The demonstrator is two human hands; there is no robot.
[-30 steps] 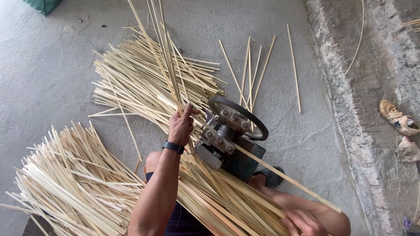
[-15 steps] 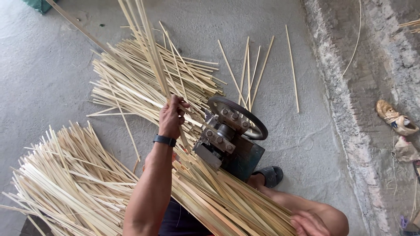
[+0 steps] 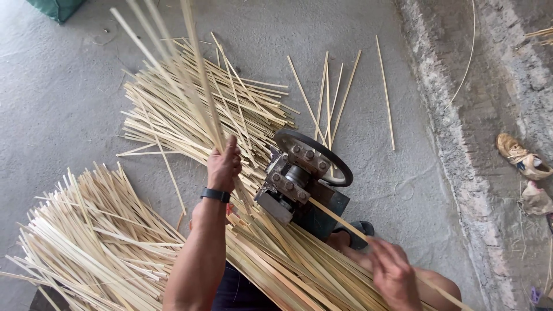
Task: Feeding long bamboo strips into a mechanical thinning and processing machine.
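Left hand (image 3: 223, 164) gripping splints (image 3: 196, 86) fanning up above fist; right hand (image 3: 394, 276) pinching single strip (image 3: 340, 217) feeding into splitter (image 3: 302, 178) ahead of fingers; should be keeping strip straight, fingers trailing clear of rollers

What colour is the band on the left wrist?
Black; the wristband shows clearly in the head view, just below the left hand.

Grey concrete floor (image 3: 69, 103) in daylight — rough, crumbly strip (image 3: 461, 144) on the right, green bag (image 3: 55, 7) top left.
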